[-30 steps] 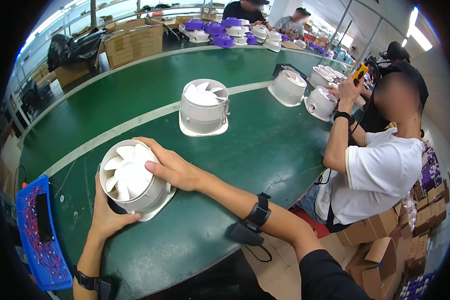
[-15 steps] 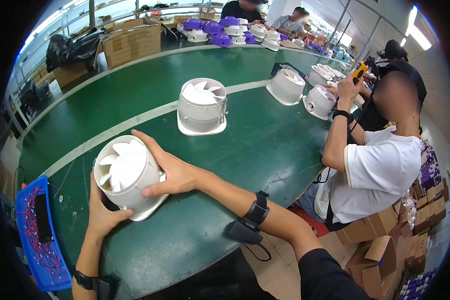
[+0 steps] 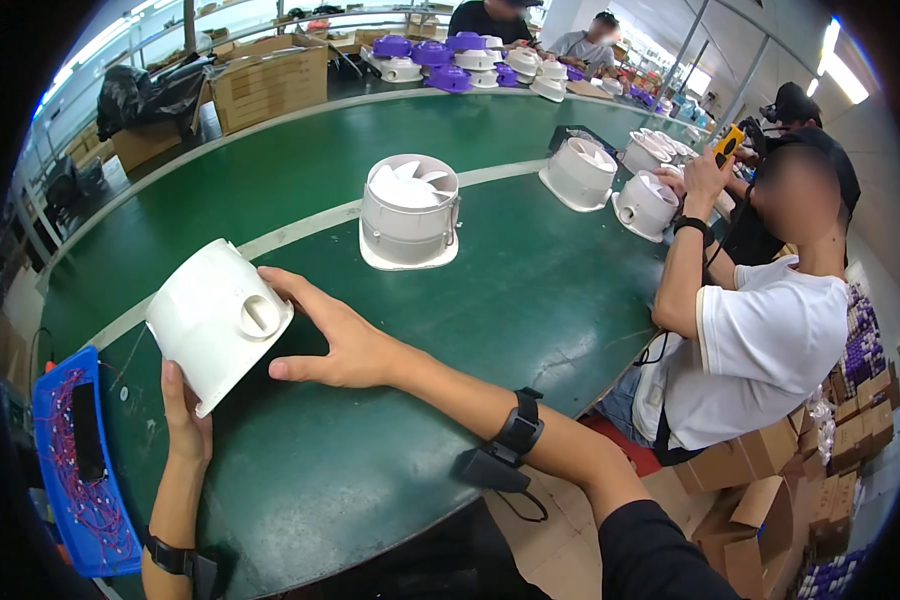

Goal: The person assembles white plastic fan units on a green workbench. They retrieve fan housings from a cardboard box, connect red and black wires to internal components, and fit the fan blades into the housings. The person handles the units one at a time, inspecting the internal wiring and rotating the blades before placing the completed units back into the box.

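A white round fan housing (image 3: 205, 325) is tilted at the left of the table, its side with a round slotted knob turned toward me and its blades hidden. My left hand (image 3: 185, 420) grips its lower edge, thumb showing at the front and the other fingers mostly hidden. On the other side, my right hand (image 3: 345, 345) is open, thumb and fingers spread apart. Its fingertips are close to the housing's right edge; whether they touch I cannot tell. Beyond it, a second white fan (image 3: 410, 215) stands upright with its blades facing up.
A blue tray (image 3: 120, 520) of thin red wires and a black object lies at the left edge. More white fans (image 3: 578, 175) stand at the right, near a co-worker in a white shirt (image 3: 760, 350) holding up a yellow device (image 3: 729, 145). Purple and white housings (image 3: 450, 60) are piled at the back.
The fan housing has been tipped over, so its knobbed side now shows instead of its blades. My right hand has loosened from it and opened; the left still holds it.
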`<state>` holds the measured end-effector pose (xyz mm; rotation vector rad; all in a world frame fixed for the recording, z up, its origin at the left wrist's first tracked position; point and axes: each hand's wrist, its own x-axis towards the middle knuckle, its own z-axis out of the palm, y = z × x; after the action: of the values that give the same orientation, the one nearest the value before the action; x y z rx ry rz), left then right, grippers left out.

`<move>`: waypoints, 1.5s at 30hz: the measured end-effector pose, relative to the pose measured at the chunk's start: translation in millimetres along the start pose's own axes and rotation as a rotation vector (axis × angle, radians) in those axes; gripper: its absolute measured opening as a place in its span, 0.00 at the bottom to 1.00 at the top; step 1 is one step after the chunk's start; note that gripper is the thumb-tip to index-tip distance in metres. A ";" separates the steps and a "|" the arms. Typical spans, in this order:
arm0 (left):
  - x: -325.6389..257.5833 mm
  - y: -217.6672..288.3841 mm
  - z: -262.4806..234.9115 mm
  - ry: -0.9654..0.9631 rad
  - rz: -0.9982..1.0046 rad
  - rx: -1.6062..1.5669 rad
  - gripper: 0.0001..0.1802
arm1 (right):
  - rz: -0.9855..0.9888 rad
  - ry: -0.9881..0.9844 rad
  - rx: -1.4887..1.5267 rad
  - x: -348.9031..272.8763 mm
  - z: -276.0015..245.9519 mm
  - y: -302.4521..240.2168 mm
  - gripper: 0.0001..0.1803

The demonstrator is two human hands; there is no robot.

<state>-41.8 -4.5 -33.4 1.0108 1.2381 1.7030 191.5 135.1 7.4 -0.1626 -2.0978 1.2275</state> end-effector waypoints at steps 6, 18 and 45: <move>-2.0 8.8 12.9 -0.040 0.034 0.130 0.51 | 0.071 -0.058 0.030 -1.9 0.8 -2.2 0.56; -0.7 3.8 6.5 0.007 -0.001 0.003 0.43 | -0.007 -0.087 -0.024 -3.3 -0.3 -1.0 0.61; -10.6 31.6 36.8 -0.158 -0.209 -0.299 0.47 | 0.150 -0.070 0.399 -0.9 2.7 -4.9 0.63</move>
<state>-8.4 -8.5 3.2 0.7900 0.9203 1.5568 191.6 130.1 10.1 -0.0974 -1.8791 1.7355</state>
